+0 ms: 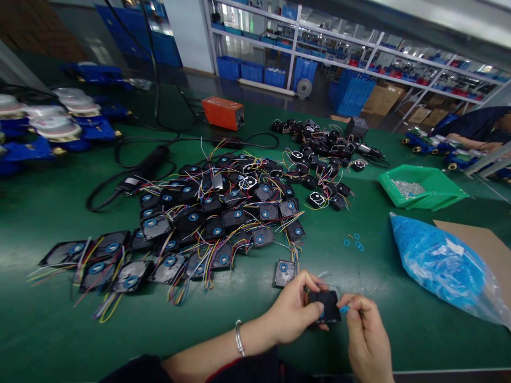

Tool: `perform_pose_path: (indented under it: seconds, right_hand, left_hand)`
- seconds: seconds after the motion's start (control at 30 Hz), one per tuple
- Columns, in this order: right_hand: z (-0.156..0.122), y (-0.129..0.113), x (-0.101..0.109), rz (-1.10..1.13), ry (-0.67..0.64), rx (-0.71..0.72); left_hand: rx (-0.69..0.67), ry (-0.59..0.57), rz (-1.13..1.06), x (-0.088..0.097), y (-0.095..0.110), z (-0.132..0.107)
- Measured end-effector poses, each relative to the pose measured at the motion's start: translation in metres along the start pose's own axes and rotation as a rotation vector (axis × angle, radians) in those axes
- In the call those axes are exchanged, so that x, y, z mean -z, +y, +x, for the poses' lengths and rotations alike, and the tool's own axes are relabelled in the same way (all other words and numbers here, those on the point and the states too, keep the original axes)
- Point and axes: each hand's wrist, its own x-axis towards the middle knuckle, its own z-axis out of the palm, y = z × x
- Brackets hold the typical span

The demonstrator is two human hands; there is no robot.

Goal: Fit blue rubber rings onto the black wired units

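Observation:
My left hand (297, 308) is closed around a small black square motor housing (329, 307), its thumb across the face, where a bit of blue shows. Close to the housing's right edge, my right hand (367, 332) pinches a small blue ring (344, 309) between thumb and fingertips. Just beyond my left hand lies another black housing (285, 272) with a blue ring on it. Many like it, with coloured wires, spread to the left in a large group (215, 218). A few loose blue rings (357, 244) lie on the green table (319, 250).
At right are a blue-filled plastic bag (443, 260), a cardboard sheet (479, 242) and a green bin (423, 186) of small metal parts. Wired black parts (323, 149), an orange box (223, 113) and a cabled black tool (146, 170) lie farther back. Another person (473, 130) works at far right.

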Motion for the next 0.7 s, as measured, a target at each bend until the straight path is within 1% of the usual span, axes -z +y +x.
perform_pose_path:
  seconds: [0.2,0.37,0.5,0.6,0.7]
  right_hand:
    - [-0.006,0.016,0.001,-0.023,0.066,0.05]
    - [-0.012,0.023,-0.003,-0.03,0.179,0.073]
    - [-0.013,0.023,-0.006,-0.149,0.23,0.069]
    - [-0.012,0.021,-0.006,-0.191,0.221,0.025]
    - [-0.004,0.022,-0.002,-0.164,0.222,-0.062]
  left_hand:
    - [-0.1,-0.015,0.091,0.001,-0.001,-0.003]
    - [-0.051,0.0,0.081,0.0,-0.001,-0.004]
    - [-0.07,0.033,0.206,0.0,-0.002,-0.003]
    - [-0.148,0.072,0.365,0.003,0.011,-0.003]
    - [-0.221,0.15,0.46,0.015,0.037,-0.003]
